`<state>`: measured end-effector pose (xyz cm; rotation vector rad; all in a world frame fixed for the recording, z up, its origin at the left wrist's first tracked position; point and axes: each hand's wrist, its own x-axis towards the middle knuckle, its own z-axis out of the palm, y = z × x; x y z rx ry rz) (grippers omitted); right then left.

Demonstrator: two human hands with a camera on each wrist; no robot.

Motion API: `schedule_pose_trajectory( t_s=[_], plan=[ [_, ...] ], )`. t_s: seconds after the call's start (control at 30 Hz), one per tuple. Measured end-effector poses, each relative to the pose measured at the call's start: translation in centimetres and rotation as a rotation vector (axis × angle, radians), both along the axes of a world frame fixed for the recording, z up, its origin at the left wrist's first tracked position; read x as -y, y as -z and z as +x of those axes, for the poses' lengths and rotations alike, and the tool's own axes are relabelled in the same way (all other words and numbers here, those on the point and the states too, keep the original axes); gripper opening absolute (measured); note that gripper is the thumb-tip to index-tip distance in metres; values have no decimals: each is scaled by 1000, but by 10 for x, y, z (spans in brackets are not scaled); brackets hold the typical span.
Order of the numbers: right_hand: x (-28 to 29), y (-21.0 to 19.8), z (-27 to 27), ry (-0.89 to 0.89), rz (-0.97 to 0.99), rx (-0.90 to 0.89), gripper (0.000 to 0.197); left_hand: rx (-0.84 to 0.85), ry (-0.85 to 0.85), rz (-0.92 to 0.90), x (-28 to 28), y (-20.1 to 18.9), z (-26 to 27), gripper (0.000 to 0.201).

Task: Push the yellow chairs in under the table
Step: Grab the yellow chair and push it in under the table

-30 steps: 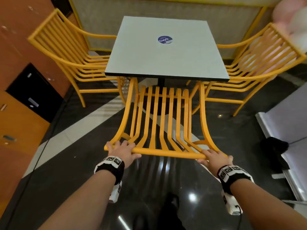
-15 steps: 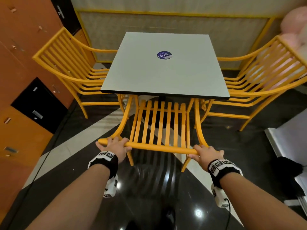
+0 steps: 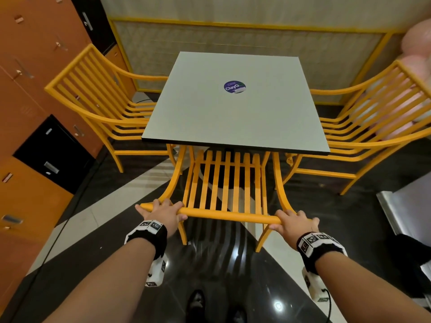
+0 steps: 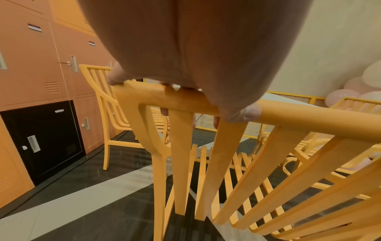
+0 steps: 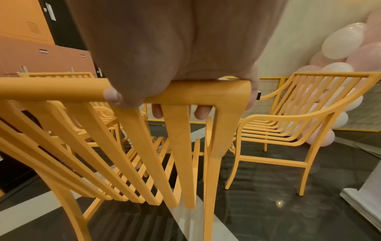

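Nearest the camera, bottom centre of the head view, dark shoe tips [image 3: 197, 299] on glossy black floor [image 3: 221, 264] crossed by a pale stripe. Just above, left hand [image 3: 163, 214] and right hand [image 3: 292, 223] curled over the top rail [image 3: 228, 214] of the near yellow chair [image 3: 224, 183], one at each end of the rail; from the left wrist view, fingertips [image 4: 164, 111] wrapped down behind the bar with the thumb pressed on its front, and from the right wrist view fingertips [image 5: 157, 112] hooked over at the rail's corner likewise. Chair upright on the floor, backrest slats rising toward mid-frame, seat hidden beneath the near edge of the grey square table [image 3: 233, 117]. Round purple sticker [image 3: 234, 86] on the tabletop, upper centre. Second yellow chair [image 3: 98, 106] at left of the table and third yellow chair [image 3: 373, 117] at right, both with seats partly under the table's side edges, backs standing clear. Far left, orange lockers [image 3: 35, 66] with one black door; upper right corner, pale pink balloons [image 3: 417, 40]; along the back, a yellow-framed panel [image 3: 233, 36]
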<state>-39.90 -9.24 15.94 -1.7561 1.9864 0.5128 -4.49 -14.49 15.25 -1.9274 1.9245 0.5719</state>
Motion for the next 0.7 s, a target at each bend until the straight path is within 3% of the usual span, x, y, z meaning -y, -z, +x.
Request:
schedule_pose_trajectory(
  t_s=[0.2,0.47,0.7],
  plan=[
    [32,1,8,110,-29,-73,40,-61,-11,-16,32,-2,-6,30],
    [74,4,8,213,20,-73,36,-63,19,-56,68,3,-8,35],
    [73,-7,22,303,71,-62,40,-97,31,-97,58,12,-3,36]
  ],
)
